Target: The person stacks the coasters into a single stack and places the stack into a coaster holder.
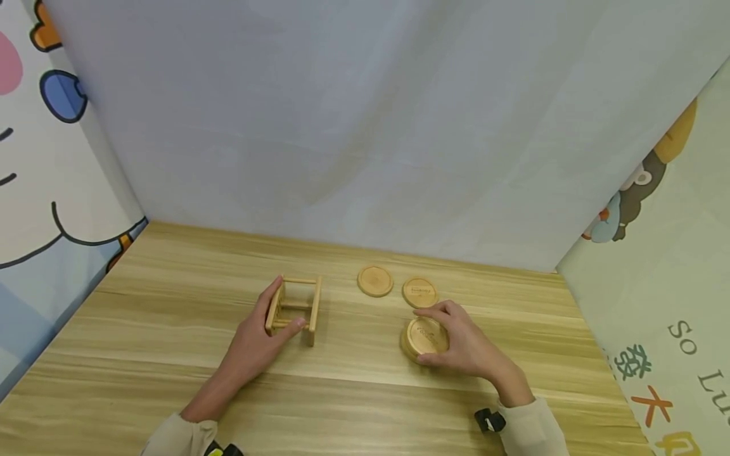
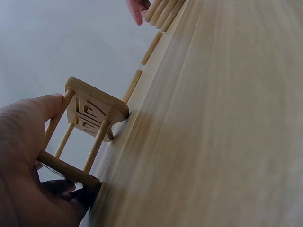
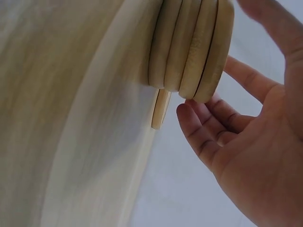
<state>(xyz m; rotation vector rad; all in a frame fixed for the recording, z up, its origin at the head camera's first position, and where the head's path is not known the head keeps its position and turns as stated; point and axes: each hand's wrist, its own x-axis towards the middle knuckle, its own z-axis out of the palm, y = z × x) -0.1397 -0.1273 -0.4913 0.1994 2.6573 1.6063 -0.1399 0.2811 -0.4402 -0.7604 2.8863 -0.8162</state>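
In the head view a small wooden coaster holder (image 1: 315, 304), with side panels joined by round rods, stands left of centre. My left hand (image 1: 256, 339) grips it, thumb on the near side and fingers at the far left. Cut-out characters show on one panel of the holder (image 2: 92, 111) in the left wrist view. To the right, round wooden coasters lie in a stack (image 1: 407, 345). My right hand (image 1: 464, 339) pinches the top coaster (image 1: 428, 335) by its rim, thumb near and fingers far. That coaster (image 3: 217, 52) still lies against the stack in the right wrist view.
Two loose coasters lie flat beyond the stack: a plain-looking one (image 1: 375, 281) and one with printed lettering (image 1: 420, 292). Behind the wooden table (image 1: 342, 405) hangs a pale cloth (image 1: 353, 126), with printed cartoon panels at both sides.
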